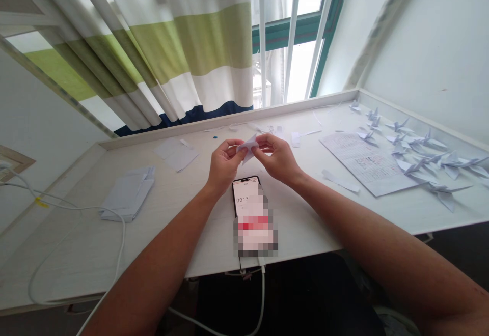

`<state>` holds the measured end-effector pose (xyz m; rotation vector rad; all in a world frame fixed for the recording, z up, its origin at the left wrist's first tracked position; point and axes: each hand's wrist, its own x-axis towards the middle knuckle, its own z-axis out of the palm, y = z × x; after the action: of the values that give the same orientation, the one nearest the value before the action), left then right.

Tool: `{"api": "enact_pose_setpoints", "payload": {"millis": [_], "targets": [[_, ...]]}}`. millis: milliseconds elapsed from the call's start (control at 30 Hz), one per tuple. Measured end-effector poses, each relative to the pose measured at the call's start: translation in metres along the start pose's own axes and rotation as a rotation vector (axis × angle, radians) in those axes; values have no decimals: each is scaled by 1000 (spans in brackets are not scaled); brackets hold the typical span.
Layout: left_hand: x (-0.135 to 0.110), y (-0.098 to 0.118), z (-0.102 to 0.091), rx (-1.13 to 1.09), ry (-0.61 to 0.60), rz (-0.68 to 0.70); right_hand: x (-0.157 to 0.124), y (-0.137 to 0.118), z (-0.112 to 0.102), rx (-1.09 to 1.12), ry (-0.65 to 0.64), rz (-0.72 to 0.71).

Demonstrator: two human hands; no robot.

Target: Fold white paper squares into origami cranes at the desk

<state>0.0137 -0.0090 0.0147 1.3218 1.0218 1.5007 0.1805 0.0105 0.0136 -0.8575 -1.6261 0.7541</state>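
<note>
Folding looks well advanced overall, though the piece in work seems only partway there. The small folded paper (249, 145) is held up between both hands, just above the far end of the phone (250, 219), near the middle of the surface (214, 236). The left hand (224, 164) is nearly closed, its thumb and fingers pinching the paper's left side; the right hand (278, 157) pinches the other side in the same way, fingers curled. The paper shows pointed corners and layered flaps, but no spread wings like those of the finished pieces. The fingers cover much of it, so exactly which fold is being made is hard to tell.

What appears done lies at the right: a crowd of finished paper cranes (451, 161), some resting on the printed sheet (353, 159), others just beyond it along the edge. What appears left lies on the other side: a stack of white paper (128, 196) and, farther back, flat loose sheets (175, 155), none shaped into a crane. Narrow offcuts, such as the paper strip (341, 182), lie between the hands and the printed sheet.
</note>
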Motion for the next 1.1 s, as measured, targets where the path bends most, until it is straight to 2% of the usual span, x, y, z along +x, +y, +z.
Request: {"api": "enact_pose_setpoints", "payload": {"millis": [133,233,467,633,900,1100], "targets": [[-2,4,-4,258,30,72,0,1,0,-36,19,-18],[-2,8,-6,355,28,48,0,2,0,-77,8,-44],[-3,7,-7,312,-106,10,-1,0,0,-147,-42,-42],[-2,5,-7,262,-33,-12,-1,3,2,-113,-104,69],[-1,6,-7,364,-33,31,0,6,3,-77,-57,81],[4,-4,-6,272,94,72,-2,-2,0,9,-182,224]]}}
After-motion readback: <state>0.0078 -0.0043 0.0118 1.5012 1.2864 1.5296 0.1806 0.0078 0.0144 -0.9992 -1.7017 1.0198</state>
